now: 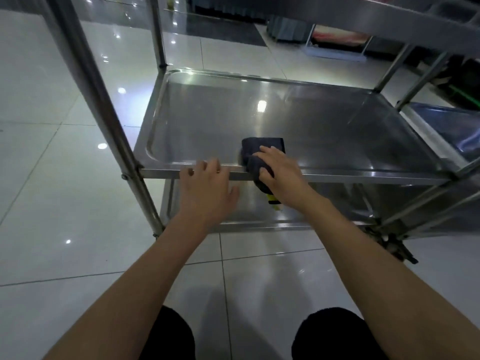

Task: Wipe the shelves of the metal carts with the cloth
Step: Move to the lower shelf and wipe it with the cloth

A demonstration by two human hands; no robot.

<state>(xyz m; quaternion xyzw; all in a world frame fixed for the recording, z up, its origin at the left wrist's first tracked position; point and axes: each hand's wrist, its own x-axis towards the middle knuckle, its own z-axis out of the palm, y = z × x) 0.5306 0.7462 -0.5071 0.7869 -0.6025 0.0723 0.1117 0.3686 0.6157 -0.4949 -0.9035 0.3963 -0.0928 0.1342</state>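
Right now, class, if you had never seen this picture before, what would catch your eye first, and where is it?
The eye lands first on the dark cloth draped over the front edge of the shiny middle shelf, with the right hand gripping it. Just to its left, the left hand rests its fingers on the same front edge. Bright ceiling lights glint off the tiled floor all around the metal cart.

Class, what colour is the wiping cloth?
Dark navy cloth, almost black; seen in the head view.

Glossy pale tiled floor [52, 178] mirrors ceiling lights; dark mat [220, 32] beyond.
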